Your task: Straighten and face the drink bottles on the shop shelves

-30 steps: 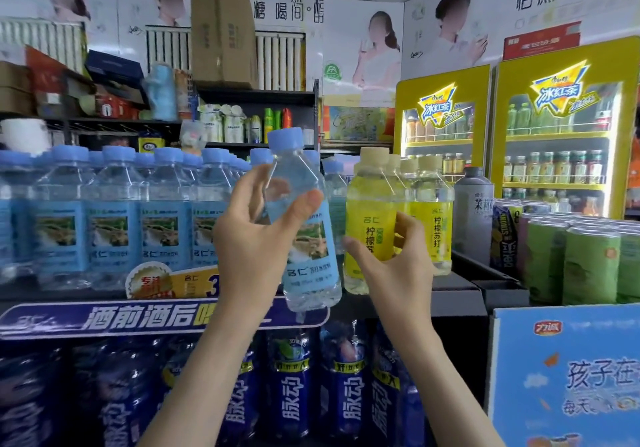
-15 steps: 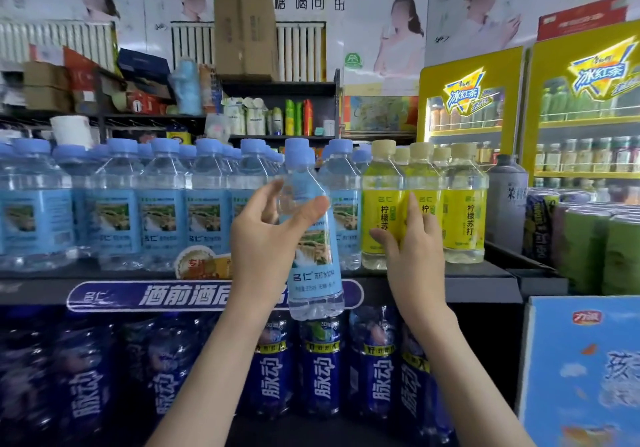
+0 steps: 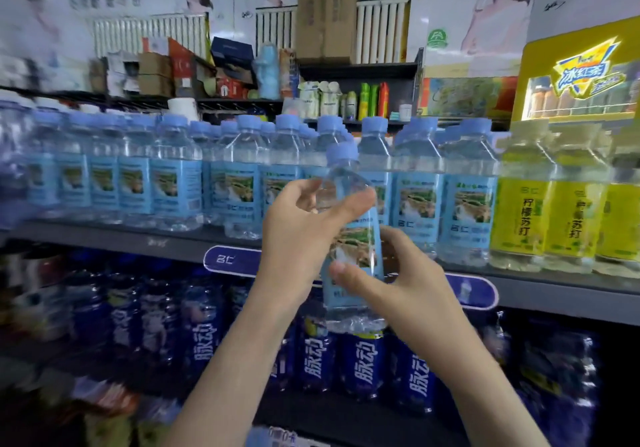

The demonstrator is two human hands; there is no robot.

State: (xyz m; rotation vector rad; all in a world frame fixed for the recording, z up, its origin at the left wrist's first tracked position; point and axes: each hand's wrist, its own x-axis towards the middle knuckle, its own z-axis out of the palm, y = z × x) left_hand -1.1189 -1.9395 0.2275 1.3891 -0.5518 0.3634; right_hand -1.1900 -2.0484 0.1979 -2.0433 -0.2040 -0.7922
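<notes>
Bottle in hand: a small clear plastic water bottle with a blue screw cap and a pale blue picture label (image 3: pixel 353 249), held upright in the air in front of the grey shelf edge (image 3: pixel 104 238), out of the row. The left hand (image 3: pixel 298 235) grips its shoulder, with thumb and fingers (image 3: pixel 298 190) curled round just under the neck. The right hand (image 3: pixel 412 290) holds the lower label, thumb pressed on the front and the other fingers wrapped behind. It looks full, so it is probably fairly heavy for its size. Its thin walls would likely dent under a hard squeeze, and the smooth film label may slip. The shoulder and base seem the firmest places to hold, and a twist at the label should bring it to face front. Behind it stands the row of matching blue-capped water bottles (image 3: pixel 173 183), to their right the yellow-labelled soda bottles (image 3: pixel 519 221), and on the shelf below the dark blue drink bottles (image 3: pixel 363 367).
</notes>
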